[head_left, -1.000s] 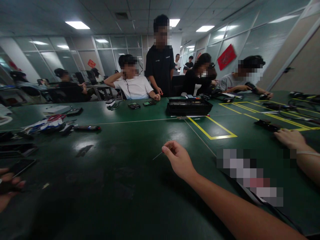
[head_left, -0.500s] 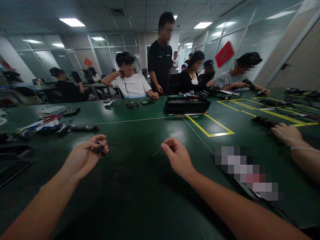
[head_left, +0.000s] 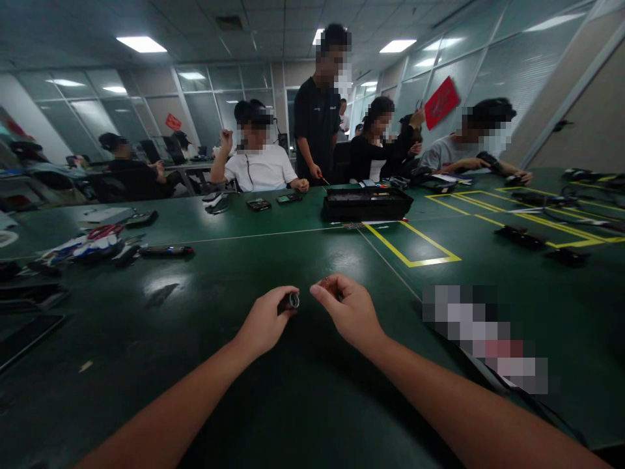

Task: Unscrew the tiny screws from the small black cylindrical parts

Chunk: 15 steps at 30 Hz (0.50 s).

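My left hand (head_left: 266,319) is closed around a small dark cylinder (head_left: 291,300) with a pale round rim at its end, which faces right. Across a small gap, my right hand (head_left: 349,306) pinches a small brownish piece (head_left: 329,284) between thumb and fingers. The fingers cover much of that piece, so its kind is unclear. Both hands are just above the green table (head_left: 234,404), apart from each other.
A black open box (head_left: 366,207) stands ahead near yellow tape outlines (head_left: 410,264). Tools and gloves (head_left: 88,247) are heaped at left, beside a dark cylindrical tool (head_left: 166,251). A blurred-out sheet (head_left: 488,339) lies at right. Several people sit or stand across the table.
My left hand has moved right with the dark cylinder, close to my right hand. The thin rod at my right fingertips no longer shows. Another person's arm has left the right side.
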Tool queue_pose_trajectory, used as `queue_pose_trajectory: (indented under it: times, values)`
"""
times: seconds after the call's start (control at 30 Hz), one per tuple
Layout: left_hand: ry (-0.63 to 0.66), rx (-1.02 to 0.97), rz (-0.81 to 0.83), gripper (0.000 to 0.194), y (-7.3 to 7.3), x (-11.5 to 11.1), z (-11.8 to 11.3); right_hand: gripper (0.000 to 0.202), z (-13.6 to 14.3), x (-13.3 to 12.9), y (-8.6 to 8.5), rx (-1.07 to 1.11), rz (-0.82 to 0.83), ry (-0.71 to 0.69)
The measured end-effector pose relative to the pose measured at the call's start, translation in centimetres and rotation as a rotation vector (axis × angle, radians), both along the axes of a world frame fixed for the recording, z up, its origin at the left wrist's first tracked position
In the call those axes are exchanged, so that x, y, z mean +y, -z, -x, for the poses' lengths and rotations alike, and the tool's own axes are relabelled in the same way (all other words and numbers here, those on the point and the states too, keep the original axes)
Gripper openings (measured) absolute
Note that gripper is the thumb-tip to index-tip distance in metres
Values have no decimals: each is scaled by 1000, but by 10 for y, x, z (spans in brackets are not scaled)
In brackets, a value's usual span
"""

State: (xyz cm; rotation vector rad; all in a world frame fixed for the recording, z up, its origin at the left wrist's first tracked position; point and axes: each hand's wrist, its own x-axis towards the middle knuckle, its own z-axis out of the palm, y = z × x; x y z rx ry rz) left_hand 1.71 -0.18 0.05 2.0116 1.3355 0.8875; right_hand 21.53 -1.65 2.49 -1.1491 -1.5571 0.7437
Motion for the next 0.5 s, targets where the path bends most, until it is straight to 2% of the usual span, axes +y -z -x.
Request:
queue_pose_trajectory:
  times: [0.13,0.3,0.5]
  values:
    - [18,72,-77,38,8,1,13,23,-1,1,1,34,-33,-12]
    - [-103,-17,-14,45,8,3,18,22,-1,3,4,141,-24,-24]
    - [-104,-50,6,39,9,6,18,23,0,5,11,99,13,-44]
